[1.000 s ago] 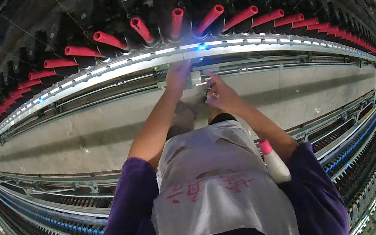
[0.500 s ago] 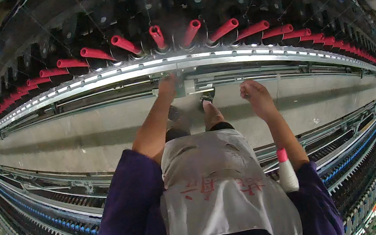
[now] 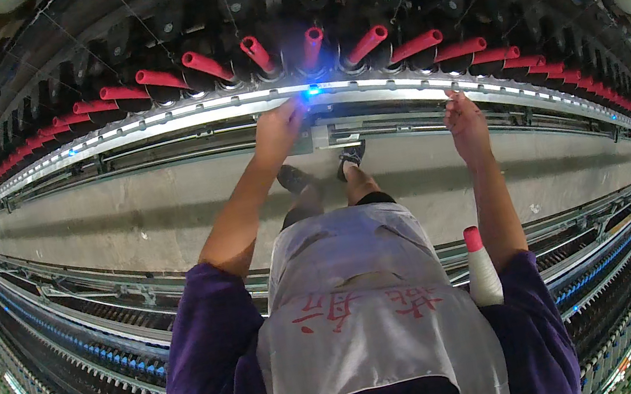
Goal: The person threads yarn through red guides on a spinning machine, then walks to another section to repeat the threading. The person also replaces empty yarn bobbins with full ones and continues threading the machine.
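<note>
Right hand (image 3: pixel 465 118) swung right | left hand (image 3: pixel 277 130) fingers on rail (image 3: pixel 154 128) | right's open

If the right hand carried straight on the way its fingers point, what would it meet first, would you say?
Probably the lit metal rail just above the right hand, then the red tubes behind it; depth is hard to judge in this view.

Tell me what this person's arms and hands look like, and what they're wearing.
Both hands, left hand and right hand, are bare, with no gloves. The forearms are bare too. Short purple sleeves cover the upper arms, under a pale grey apron with red characters across the chest.
</note>
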Demonstrator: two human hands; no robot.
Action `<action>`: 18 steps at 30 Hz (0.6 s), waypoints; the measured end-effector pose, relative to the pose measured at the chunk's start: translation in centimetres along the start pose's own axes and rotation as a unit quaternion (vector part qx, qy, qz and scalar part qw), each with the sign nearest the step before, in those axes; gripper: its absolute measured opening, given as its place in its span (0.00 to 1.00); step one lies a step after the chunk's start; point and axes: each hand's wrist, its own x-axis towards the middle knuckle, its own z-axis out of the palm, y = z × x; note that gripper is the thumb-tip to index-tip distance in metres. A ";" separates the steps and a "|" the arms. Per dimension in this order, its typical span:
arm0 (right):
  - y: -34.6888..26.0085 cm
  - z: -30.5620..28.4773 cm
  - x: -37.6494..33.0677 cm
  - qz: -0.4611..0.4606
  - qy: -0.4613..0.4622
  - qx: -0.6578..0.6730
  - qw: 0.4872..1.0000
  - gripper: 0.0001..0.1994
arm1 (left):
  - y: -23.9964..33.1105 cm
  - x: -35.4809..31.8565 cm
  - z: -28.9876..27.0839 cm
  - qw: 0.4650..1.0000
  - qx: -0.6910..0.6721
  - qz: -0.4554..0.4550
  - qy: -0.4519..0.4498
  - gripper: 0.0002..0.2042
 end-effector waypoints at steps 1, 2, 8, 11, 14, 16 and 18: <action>0.1 0.2 0.2 0.002 0.020 -0.030 0.999 0.14 | 0.1 0.4 0.7 0.998 0.031 0.018 0.046 0.09; 0.2 0.3 0.4 0.005 0.028 -0.052 0.998 0.14 | 0.2 0.8 1.3 0.993 0.056 0.039 0.094 0.10; 1.7 0.5 2.0 0.066 0.068 -0.146 0.985 0.16 | 0.6 3.4 3.4 0.974 0.171 -0.001 0.149 0.08; 1.3 1.3 2.3 0.044 0.080 -0.134 0.987 0.16 | 1.0 3.8 3.1 0.974 0.151 0.002 0.172 0.06; -0.7 3.2 1.3 -0.021 0.066 -0.121 0.990 0.17 | 1.7 2.8 1.3 0.974 0.144 0.021 0.173 0.04; -2.4 5.1 -0.5 -0.077 0.025 -0.143 0.986 0.18 | 2.8 2.0 -0.8 0.992 0.030 -0.058 0.110 0.04; -3.4 7.6 -2.5 -0.115 -0.053 -0.216 0.968 0.19 | 4.5 1.1 -3.0 0.945 -0.200 -0.256 -0.035 0.05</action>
